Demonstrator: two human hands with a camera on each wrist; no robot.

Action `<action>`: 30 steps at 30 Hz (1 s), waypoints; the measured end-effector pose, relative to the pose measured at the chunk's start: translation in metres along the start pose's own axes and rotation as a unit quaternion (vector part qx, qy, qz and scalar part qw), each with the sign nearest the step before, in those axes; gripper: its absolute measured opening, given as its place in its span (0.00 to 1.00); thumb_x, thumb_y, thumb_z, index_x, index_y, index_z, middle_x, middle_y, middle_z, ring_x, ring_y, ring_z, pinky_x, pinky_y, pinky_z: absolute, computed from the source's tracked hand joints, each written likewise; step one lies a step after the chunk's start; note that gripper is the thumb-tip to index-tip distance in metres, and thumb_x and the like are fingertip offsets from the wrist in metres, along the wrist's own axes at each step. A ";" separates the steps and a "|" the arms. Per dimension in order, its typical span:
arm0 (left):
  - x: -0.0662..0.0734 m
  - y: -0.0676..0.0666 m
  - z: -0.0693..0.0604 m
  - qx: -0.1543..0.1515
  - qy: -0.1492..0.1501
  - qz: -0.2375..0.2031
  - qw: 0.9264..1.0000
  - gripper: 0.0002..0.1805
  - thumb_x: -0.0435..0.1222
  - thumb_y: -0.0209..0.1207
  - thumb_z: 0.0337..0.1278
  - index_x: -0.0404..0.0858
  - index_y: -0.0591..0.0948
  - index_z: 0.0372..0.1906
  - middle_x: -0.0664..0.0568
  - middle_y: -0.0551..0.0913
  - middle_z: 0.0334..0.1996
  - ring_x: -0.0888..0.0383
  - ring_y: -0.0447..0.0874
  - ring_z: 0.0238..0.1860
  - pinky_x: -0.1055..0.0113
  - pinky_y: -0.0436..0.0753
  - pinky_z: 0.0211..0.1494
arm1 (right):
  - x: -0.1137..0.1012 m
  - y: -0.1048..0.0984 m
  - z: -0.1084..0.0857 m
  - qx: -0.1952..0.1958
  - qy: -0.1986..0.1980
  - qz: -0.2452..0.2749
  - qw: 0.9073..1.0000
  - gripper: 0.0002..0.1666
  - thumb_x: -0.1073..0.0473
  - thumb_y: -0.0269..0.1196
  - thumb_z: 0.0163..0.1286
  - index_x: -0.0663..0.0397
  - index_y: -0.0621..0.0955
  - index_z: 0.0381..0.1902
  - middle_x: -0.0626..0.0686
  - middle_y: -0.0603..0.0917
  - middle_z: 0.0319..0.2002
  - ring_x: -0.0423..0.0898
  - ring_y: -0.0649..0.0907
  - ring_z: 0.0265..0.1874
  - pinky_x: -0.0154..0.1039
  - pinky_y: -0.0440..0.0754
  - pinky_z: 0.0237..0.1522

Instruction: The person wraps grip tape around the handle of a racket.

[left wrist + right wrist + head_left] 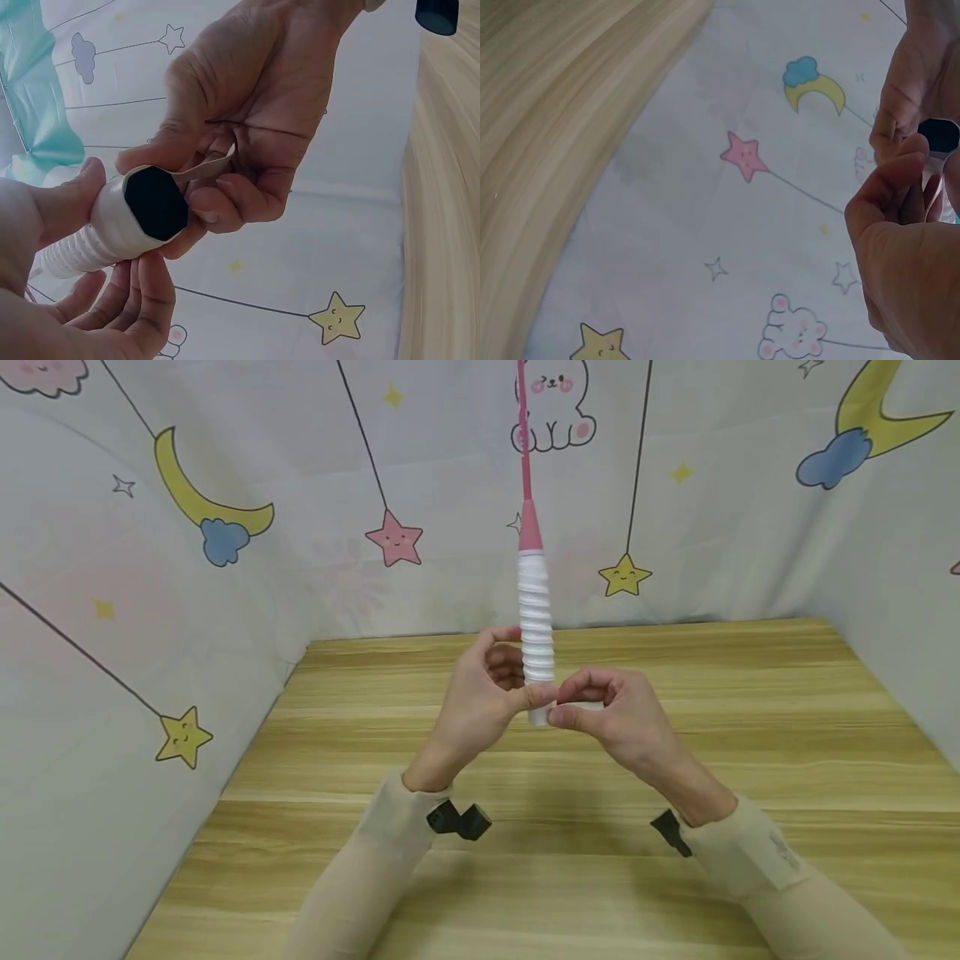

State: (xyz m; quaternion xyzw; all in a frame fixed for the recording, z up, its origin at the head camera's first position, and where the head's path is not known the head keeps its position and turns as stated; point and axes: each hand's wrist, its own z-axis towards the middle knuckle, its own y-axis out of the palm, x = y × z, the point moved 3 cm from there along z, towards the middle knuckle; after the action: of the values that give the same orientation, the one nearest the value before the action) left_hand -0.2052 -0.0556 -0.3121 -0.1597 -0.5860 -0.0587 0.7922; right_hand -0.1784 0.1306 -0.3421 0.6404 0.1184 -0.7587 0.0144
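A badminton racket stands upright above the table in the head view, butt down, with a pink shaft and ribbed white grip; its head is out of frame. My left hand holds the lower handle, thumb in front and fingers behind. Beside the butt, my right hand pinches the white grip tape. In the left wrist view, a loose strip of that tape runs from the black butt end into the right palm. The right wrist view shows the butt partly hidden behind the hands.
A wood-grain table lies beneath both hands. Behind and at the sides hangs a pale curtain printed with stars, moons and clouds. Small black cameras sit at the wrists over beige sleeves.
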 end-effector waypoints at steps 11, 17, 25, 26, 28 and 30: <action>-0.001 -0.003 0.000 0.001 -0.013 -0.043 0.999 0.32 0.23 0.70 0.66 0.31 0.72 0.72 0.30 0.87 0.57 0.56 0.88 0.51 0.62 0.86 0.63 | 0.002 -0.004 0.001 -0.007 -0.017 0.014 1.000 0.05 0.62 0.76 0.71 0.58 0.90 0.38 0.42 0.93 0.38 0.42 0.90 0.38 0.35 0.89 0.46; -0.003 -0.004 0.000 -0.001 -0.014 -0.075 0.997 0.30 0.22 0.67 0.68 0.31 0.74 0.72 0.31 0.87 0.55 0.59 0.87 0.48 0.64 0.86 0.57 | 0.003 -0.003 0.004 -0.025 0.004 0.015 1.000 0.03 0.63 0.74 0.73 0.54 0.89 0.37 0.40 0.92 0.39 0.41 0.88 0.39 0.37 0.88 0.48; -0.002 -0.005 0.000 -0.041 -0.017 -0.129 0.991 0.28 0.23 0.63 0.70 0.29 0.73 0.73 0.27 0.84 0.60 0.60 0.90 0.50 0.65 0.87 0.56 | 0.003 -0.002 0.005 -0.044 0.009 0.034 0.998 0.06 0.66 0.73 0.73 0.51 0.87 0.35 0.41 0.90 0.32 0.41 0.88 0.36 0.37 0.89 0.47; -0.002 -0.005 0.000 -0.046 -0.018 -0.133 0.990 0.29 0.23 0.63 0.70 0.29 0.73 0.73 0.29 0.85 0.59 0.59 0.90 0.50 0.65 0.87 0.56 | 0.002 -0.002 0.005 -0.042 0.007 0.032 0.999 0.06 0.66 0.73 0.73 0.51 0.88 0.35 0.41 0.90 0.32 0.41 0.88 0.35 0.37 0.89 0.46; -0.003 -0.005 0.000 -0.051 -0.015 -0.130 0.990 0.29 0.25 0.63 0.69 0.30 0.73 0.73 0.34 0.86 0.58 0.59 0.88 0.51 0.66 0.86 0.57 | 0.001 -0.001 0.004 -0.036 0.000 0.026 0.999 0.05 0.66 0.74 0.73 0.54 0.88 0.36 0.41 0.90 0.32 0.41 0.88 0.35 0.36 0.89 0.45; -0.002 -0.005 0.000 -0.050 -0.009 -0.110 0.993 0.30 0.26 0.66 0.68 0.31 0.74 0.73 0.40 0.86 0.56 0.58 0.86 0.51 0.67 0.85 0.56 | 0.000 0.000 0.004 -0.029 -0.007 0.019 0.999 0.04 0.65 0.74 0.72 0.58 0.88 0.36 0.41 0.91 0.32 0.41 0.88 0.34 0.36 0.89 0.43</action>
State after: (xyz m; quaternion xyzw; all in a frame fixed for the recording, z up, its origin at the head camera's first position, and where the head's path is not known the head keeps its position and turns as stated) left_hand -0.2079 -0.0608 -0.3133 -0.1340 -0.6031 -0.1734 0.7670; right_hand -0.1819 0.1300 -0.3417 0.6361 0.1282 -0.7593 0.0481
